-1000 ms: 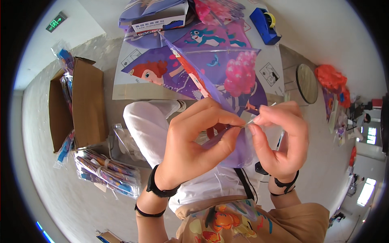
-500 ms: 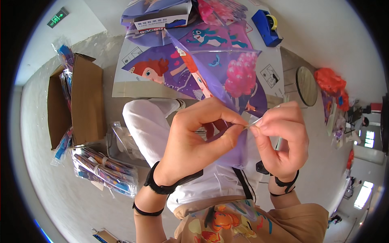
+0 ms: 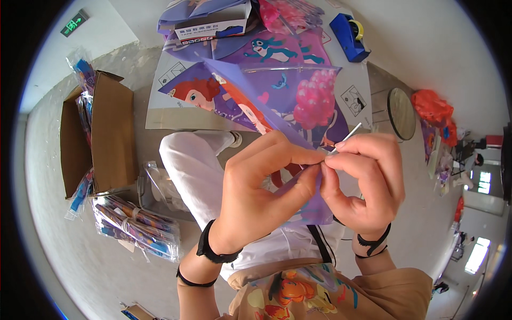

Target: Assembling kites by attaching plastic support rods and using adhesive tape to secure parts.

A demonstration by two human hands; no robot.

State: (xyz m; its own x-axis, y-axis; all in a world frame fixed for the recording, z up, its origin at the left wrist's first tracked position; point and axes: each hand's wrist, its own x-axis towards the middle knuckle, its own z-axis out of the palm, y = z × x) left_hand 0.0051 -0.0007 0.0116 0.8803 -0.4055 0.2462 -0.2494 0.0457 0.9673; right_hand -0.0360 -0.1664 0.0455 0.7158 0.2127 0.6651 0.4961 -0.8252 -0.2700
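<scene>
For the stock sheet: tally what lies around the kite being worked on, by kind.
Purple kite pinched by left hand and right hand: 1
Thin white rod: 1
Cardboard box: 1
Blue tape dispenser: 1
Bundle of packaged kites: 1
Round stool: 1
Total: 6

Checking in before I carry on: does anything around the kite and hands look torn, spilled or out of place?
Nothing stands out. Both hands, left hand and right hand, pinch a thin white rod at the purple kite; no tear is visible. The wrapped bundles lie by the cardboard box.
</scene>
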